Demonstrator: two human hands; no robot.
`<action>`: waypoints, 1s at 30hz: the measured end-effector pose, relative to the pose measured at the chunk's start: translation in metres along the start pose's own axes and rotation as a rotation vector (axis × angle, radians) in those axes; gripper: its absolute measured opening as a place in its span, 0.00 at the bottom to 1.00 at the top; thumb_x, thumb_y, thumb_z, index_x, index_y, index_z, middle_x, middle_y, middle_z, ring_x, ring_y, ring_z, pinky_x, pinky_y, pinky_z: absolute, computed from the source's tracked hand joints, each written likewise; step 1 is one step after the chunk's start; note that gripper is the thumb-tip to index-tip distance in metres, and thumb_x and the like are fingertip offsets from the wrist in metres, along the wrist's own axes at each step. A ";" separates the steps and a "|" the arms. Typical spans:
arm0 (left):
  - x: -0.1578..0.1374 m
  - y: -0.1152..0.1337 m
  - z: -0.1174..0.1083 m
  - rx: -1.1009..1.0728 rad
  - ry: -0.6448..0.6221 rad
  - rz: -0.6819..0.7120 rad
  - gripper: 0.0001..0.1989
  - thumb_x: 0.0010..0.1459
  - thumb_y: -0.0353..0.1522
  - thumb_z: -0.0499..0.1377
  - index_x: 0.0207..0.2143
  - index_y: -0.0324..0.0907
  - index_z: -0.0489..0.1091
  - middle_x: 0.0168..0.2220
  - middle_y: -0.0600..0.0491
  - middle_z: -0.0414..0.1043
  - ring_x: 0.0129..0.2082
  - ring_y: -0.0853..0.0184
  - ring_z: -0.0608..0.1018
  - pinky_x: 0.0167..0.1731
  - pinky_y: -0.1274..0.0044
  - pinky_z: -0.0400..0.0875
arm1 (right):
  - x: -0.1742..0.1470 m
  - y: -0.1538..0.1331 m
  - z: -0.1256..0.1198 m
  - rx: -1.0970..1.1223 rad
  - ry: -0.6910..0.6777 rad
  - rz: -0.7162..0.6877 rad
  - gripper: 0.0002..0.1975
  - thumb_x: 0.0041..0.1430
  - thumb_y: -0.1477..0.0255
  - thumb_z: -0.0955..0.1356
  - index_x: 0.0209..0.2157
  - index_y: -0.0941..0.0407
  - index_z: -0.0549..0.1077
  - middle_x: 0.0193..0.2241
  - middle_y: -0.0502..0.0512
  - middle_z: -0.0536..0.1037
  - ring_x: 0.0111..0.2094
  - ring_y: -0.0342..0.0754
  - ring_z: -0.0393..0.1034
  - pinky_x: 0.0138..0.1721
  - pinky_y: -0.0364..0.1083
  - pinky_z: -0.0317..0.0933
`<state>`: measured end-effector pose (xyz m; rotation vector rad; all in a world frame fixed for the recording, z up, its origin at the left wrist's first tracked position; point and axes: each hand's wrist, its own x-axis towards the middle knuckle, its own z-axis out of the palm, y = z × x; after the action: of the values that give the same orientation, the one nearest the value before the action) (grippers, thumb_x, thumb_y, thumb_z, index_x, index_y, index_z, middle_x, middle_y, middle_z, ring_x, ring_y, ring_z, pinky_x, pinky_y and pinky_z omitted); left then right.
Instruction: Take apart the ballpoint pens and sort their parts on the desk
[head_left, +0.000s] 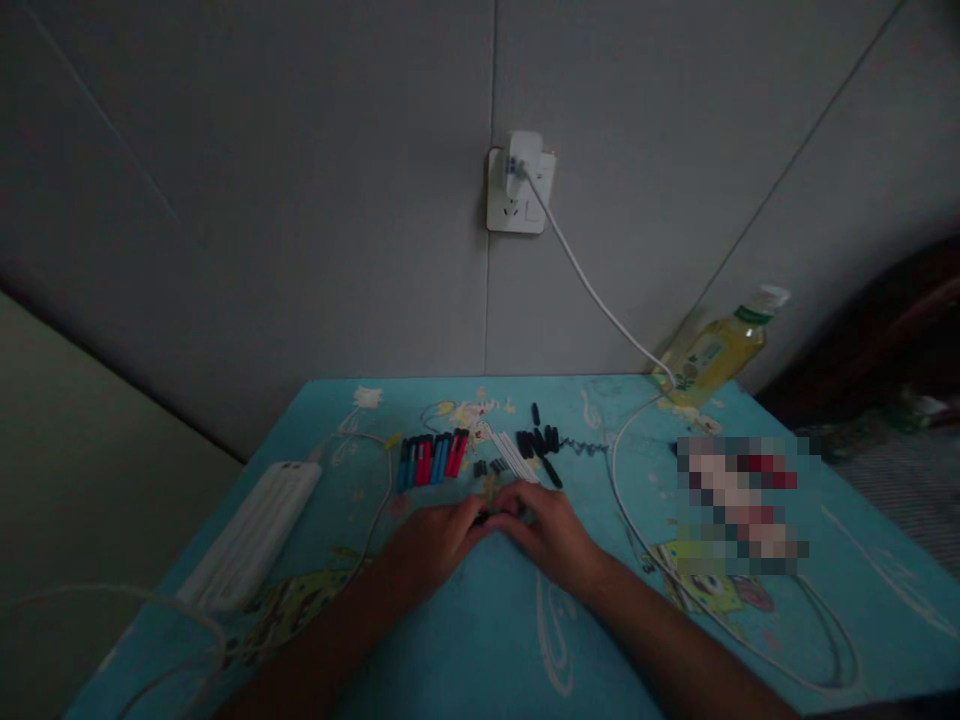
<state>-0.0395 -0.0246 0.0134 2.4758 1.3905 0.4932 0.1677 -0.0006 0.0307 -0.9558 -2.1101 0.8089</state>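
My left hand (431, 540) is closed in a pinch around a small dark piece (481, 519), seemingly a pen part. Touching it at the fingertips, my right hand (551, 525) is closed too, and its curled fingers hide whatever they hold. Just beyond my hands lies a row of red and blue pen barrels (433, 458). White refill tubes (511, 452) fan out to their right, with small grey parts (490, 467) beside them. Black pen caps (538, 441) form a loose group, and a line of small springs (583, 446) trails off to the right.
A white power strip (251, 535) lies at the left on the blue patterned tablecloth (450, 660). A white cable (615, 450) runs from the wall charger (523, 160) across the right side. A bottle of yellow drink (716, 355) stands at the back right, near a pixelated object (746, 505).
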 end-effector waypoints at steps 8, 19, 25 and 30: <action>0.001 -0.003 -0.002 -0.139 0.027 -0.059 0.09 0.69 0.37 0.48 0.44 0.44 0.64 0.37 0.52 0.76 0.37 0.64 0.80 0.36 0.75 0.72 | 0.001 0.001 -0.002 -0.135 -0.024 -0.068 0.12 0.67 0.64 0.63 0.43 0.52 0.76 0.36 0.52 0.81 0.38 0.47 0.74 0.43 0.45 0.64; 0.001 -0.011 -0.003 -0.079 0.066 -0.100 0.13 0.69 0.36 0.45 0.39 0.43 0.67 0.33 0.53 0.76 0.33 0.66 0.79 0.35 0.75 0.70 | 0.005 0.002 -0.014 -0.177 -0.032 -0.113 0.14 0.64 0.61 0.66 0.48 0.53 0.72 0.38 0.53 0.80 0.38 0.47 0.74 0.45 0.45 0.61; -0.001 -0.009 0.002 -0.080 0.076 -0.002 0.13 0.68 0.40 0.49 0.47 0.44 0.65 0.40 0.52 0.77 0.38 0.65 0.80 0.38 0.74 0.73 | 0.004 0.008 -0.010 -0.290 -0.029 -0.100 0.16 0.68 0.63 0.62 0.31 0.56 0.74 0.26 0.53 0.76 0.31 0.46 0.71 0.39 0.45 0.60; 0.000 -0.007 0.001 -0.048 0.091 0.024 0.12 0.69 0.37 0.47 0.42 0.43 0.67 0.33 0.54 0.76 0.32 0.67 0.79 0.33 0.77 0.71 | 0.004 0.005 -0.013 -0.272 -0.035 -0.116 0.14 0.68 0.63 0.62 0.34 0.55 0.74 0.28 0.52 0.77 0.31 0.46 0.71 0.39 0.46 0.60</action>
<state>-0.0443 -0.0207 0.0097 2.4620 1.3671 0.6440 0.1779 0.0083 0.0354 -0.9519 -2.3234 0.4915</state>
